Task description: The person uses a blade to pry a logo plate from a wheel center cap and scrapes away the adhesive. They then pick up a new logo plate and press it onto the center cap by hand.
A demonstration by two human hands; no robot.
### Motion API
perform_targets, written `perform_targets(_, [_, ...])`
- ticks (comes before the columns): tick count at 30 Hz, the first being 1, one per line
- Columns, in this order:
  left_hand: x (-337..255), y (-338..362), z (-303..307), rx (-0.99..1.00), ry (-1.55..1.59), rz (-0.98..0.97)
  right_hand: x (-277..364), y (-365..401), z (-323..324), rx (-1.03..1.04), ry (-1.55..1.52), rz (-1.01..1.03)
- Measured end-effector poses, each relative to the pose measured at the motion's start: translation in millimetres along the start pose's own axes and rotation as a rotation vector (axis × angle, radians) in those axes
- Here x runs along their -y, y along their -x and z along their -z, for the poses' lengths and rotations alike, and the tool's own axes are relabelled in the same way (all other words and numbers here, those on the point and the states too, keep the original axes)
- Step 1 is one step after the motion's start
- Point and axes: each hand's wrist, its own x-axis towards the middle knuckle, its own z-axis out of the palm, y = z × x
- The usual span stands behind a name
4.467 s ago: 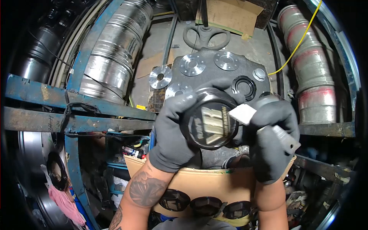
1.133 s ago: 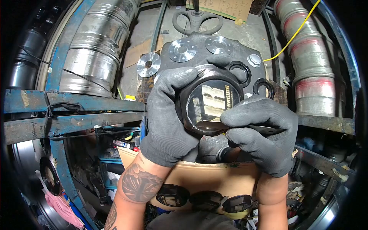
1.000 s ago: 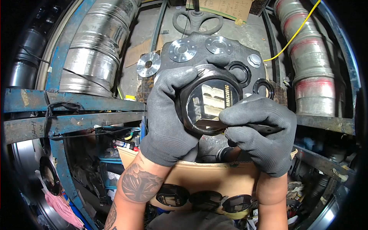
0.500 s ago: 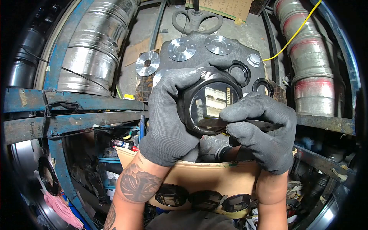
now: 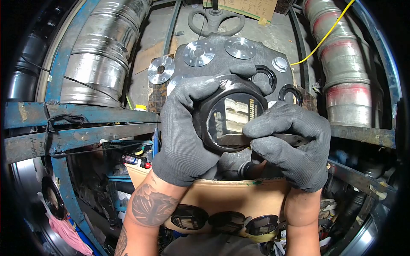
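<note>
My left hand [image 5: 183,132], in a grey work glove, is closed around a black wheel centre cap [image 5: 218,109]. The cap is tilted toward me, showing a round face with gold and silver lettering that seems to read RAYS. In my gloved right hand [image 5: 297,136] a thin, dark metal blade [image 5: 230,139] is pinched between thumb and fingers. Its flat end lies against the lower edge of the cap's face; the glove covers the blade's middle. Just beyond my left fingertips a black ring [image 5: 270,77] rests on the grey mat.
Silver discs with holes [image 5: 199,53] and a small silver cap [image 5: 279,64] lie on the mat [image 5: 177,59]. Near my lap, three black caps [image 5: 262,225] rest on cardboard [image 5: 243,196]. Metal wheel barrels [image 5: 96,55] and blue steel frames [image 5: 85,138] flank me.
The view has shifted slightly, and the cap sits a little further left in it. The cap's face is turned a bit more into view, while the blade stays at its lower edge.
</note>
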Motion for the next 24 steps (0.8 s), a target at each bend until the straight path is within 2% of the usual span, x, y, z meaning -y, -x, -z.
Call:
perform_targets(2, [0, -1, 1, -0.003, -0.019, -0.022, 2, 0, -1, 0.0, -0.026, -0.021])
perform_targets(6, [1, -1, 4, -0.006, -0.044, -0.053, -8, -2, 0, 0.0, 0.035, 0.126])
perform_targets(13, [1, -2, 6, 0.007, -0.077, -0.082, -12, -4, -3, -0.008, 0.044, 0.164])
perform_targets(17, [1, -2, 8, 0.017, -0.089, -0.097, -8, -3, -7, -0.021, -0.025, 0.069])
perform_targets(24, [4, -1, 10, 0.035, -0.126, -0.135, -5, -4, -4, 0.006, 0.035, 0.034])
